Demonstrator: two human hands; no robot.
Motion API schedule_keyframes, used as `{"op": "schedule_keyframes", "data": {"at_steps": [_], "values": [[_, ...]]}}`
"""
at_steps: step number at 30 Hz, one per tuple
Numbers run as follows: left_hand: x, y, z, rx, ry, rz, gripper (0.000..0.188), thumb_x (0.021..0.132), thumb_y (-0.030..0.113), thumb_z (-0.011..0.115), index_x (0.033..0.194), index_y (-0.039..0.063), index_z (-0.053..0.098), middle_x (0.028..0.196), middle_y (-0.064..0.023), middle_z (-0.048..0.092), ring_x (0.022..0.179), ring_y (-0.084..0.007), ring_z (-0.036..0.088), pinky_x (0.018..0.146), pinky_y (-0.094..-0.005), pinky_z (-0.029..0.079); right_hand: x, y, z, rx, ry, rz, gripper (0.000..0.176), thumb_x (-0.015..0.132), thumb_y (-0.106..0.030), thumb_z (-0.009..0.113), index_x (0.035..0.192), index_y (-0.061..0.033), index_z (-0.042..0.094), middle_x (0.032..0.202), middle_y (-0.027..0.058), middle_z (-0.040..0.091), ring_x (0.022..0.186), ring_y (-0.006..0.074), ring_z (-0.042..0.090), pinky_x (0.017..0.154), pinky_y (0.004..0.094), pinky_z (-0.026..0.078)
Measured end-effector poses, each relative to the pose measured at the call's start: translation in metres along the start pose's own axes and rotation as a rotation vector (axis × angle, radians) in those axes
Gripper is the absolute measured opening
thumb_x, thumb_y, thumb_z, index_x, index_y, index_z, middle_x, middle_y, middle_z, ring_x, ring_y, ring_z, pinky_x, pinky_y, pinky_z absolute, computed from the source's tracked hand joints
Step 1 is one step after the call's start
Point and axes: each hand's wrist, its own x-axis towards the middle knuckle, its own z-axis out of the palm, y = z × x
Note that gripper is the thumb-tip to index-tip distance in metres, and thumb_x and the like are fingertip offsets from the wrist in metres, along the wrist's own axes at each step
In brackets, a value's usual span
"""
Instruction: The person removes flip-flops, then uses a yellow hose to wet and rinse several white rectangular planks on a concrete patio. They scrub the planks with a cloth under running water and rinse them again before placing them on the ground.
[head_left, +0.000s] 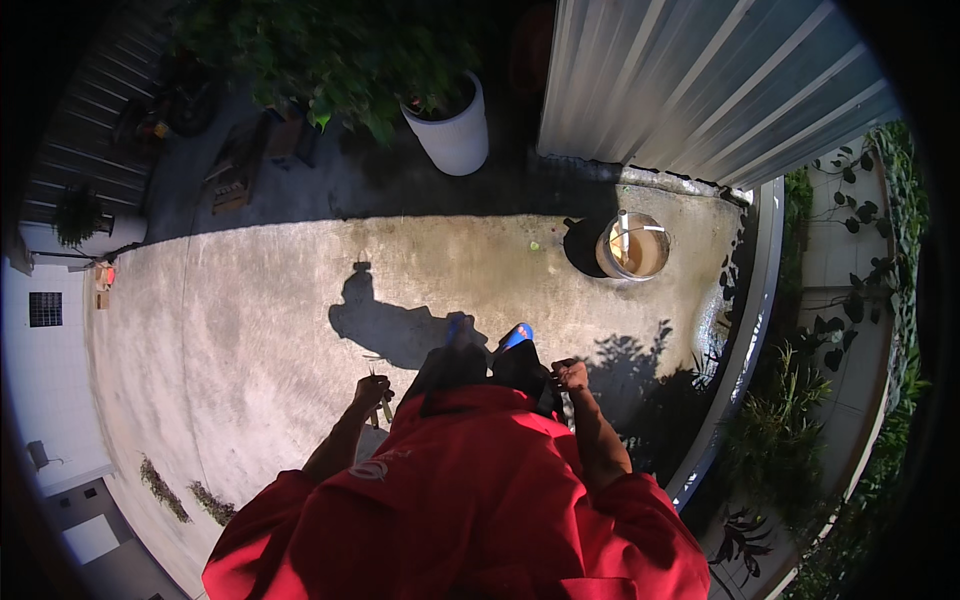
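My left hand (373, 391) is at the left of my body, closed around a slim tool (387, 411) with handles below the fist and a thin pointed tip above it; its exact kind is unclear. On the other side, my right hand (569, 374) is beside my dark shorts with the fingers curled; whether it holds anything is not clear. Ahead and to the right, a bucket (663, 251) with a wire handle stands on the sunlit concrete. It contains brownish liquid, and a white-handled implement (623, 229) leans in it.
A white planter (455, 142) with a leafy plant stands in shade ahead. Corrugated metal sheeting (675, 82) rises at the upper right. A pale curb (739, 375) borders plants at the right. Cut plant clumps (163, 487) lie at the lower left.
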Motion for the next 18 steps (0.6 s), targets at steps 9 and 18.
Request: {"op": "schedule_keyframes", "data": {"at_steps": [9, 18], "values": [[0.031, 0.034, -0.005, 0.169, -0.132, 0.041, 0.045, 0.097, 0.02, 0.064, 0.14, 0.012, 0.056, 0.097, -0.0088, 0.075, 0.083, -0.0197, 0.068, 0.072, -0.0427, 0.053, -0.054, -0.02, -0.028, 0.728, -0.022, 0.255, 0.017, 0.075, -0.017, 0.062, 0.069, -0.0019, 0.066, 0.06, 0.0033, 0.058, 0.05, 0.0123, 0.053, 0.045, 0.0301, 0.035], [0.114, 0.112, -0.004, 0.506, -0.263, 0.422, 0.024, 0.096, 0.022, 0.069, 0.108, 0.002, 0.068, 0.062, -0.0064, 0.064, 0.047, -0.017, 0.06, 0.046, -0.0317, 0.049, -0.178, -0.005, 0.026, 0.48, 0.63, 0.299, 0.024, 0.09, -0.024, 0.068, 0.089, 0.0001, 0.073, 0.07, 0.0055, 0.066, 0.052, 0.0147, 0.059, 0.045, 0.0298, 0.046]]}}
